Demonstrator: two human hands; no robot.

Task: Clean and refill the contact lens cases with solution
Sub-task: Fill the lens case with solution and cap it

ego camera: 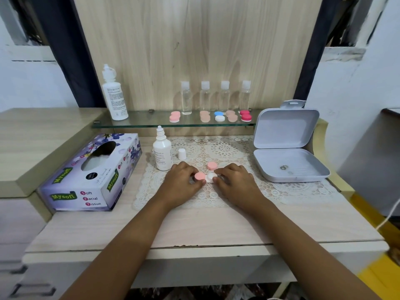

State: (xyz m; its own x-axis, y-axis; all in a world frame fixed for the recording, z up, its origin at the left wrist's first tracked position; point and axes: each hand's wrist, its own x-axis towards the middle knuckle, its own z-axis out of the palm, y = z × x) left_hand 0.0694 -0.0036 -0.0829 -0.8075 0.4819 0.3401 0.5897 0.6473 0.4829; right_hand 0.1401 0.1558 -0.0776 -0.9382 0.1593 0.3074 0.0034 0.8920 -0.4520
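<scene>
Taking the lens case as the dial's centre: a pale wooden desk [205, 230] carries a lace mat [227, 148], with a flowered tissue box [91, 176] at 9 o'clock and a white hinged box [287, 135], lid up, at 3 o'clock. A glass shelf [147, 121] runs across at 12 o'clock. The left hand [181, 182], fingers curled, pinches a pink lid [199, 176] sitting on the case's 9 o'clock side; the right hand [236, 182], also curled, grips the white lens case [211, 177] from 3 o'clock, low over mid-mat. A large white bottle [114, 98] stands at the shelf's 9 o'clock end, four clear bottles [186, 100] and spare cases [219, 116] toward 3. An uncapped solution bottle [162, 154] stands at 10 o'clock, its white cap [182, 154] at the bottle's 3. A loose pink lid [211, 165] lies at 12, just beside the case
</scene>
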